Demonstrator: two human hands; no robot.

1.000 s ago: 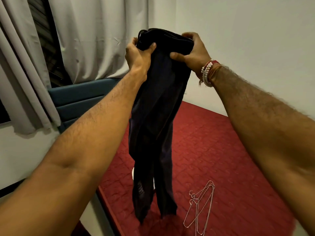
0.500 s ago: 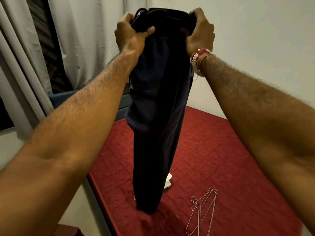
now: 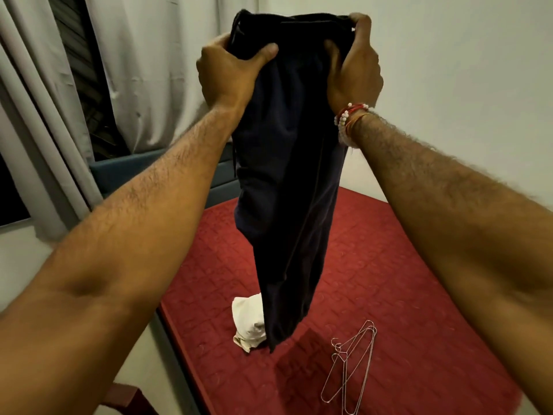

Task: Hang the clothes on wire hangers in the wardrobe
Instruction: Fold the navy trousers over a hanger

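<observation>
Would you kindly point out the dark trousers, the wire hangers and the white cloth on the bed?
dark trousers (image 3: pixel 287 175), head view, on the hanging fabric midway down.
wire hangers (image 3: pixel 344 359), head view, on the wires just below the hooks.
white cloth (image 3: pixel 248 319), head view, on its bunched upper part.
</observation>
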